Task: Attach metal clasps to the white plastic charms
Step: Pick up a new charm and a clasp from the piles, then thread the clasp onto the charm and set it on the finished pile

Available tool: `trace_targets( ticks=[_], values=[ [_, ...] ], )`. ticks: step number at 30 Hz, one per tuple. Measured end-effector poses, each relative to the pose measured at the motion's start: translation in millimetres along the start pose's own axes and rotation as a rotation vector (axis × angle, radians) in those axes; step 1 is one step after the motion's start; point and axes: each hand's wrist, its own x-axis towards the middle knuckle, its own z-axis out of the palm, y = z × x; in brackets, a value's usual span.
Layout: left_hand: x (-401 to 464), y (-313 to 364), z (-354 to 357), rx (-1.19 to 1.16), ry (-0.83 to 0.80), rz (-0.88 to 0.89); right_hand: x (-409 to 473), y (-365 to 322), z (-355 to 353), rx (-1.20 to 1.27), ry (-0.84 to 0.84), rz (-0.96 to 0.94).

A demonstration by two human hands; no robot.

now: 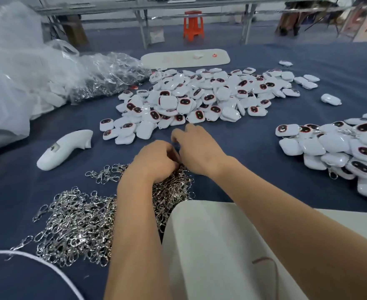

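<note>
On the blue cloth [254, 154], near centre, both hands meet at the far edge of the clasp pile [76, 221]. Left hand [154, 161] — fingers curled down into the clasps, though what they pinch cannot be told. Right hand [196, 146] — fingers bent, contents hidden. White charms lie in two heaps: one beyond the hands [199, 96], one at far right [340, 148].

Shiny silver metal clasps [74, 226] lie on matt blue cloth [254, 152]; the charms [199, 94] are glossy white plastic.
</note>
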Motion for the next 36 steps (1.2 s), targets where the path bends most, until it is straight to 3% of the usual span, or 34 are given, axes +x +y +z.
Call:
trace_targets(
  ticks=[5, 11, 17, 22, 29, 36],
  values=[
    [2, -3, 3, -0.078, 0.024, 0.002, -11, 6, -2, 0.137, 0.018, -0.06],
    [4, -10, 7, -0.264, 0.146, -0.001, -32, 14, -9, 0.626, 0.06, 0.059],
    [8, 4, 11, -0.486, 0.299, 0.073, -47, 27, -15, 0.727, 0.086, 0.088],
    [9, 39, 27, -0.743, 0.223, 0.145, -75, 54, -23, 0.775, 0.231, 0.146],
    [9, 84, 61, -0.73, 0.095, 0.145, -118, 98, -27, 0.655, 0.327, 0.225],
    [6, 94, 71, -0.693, 0.102, 0.178, -126, 109, -22, 1.081, 0.473, 0.317]
  ],
)
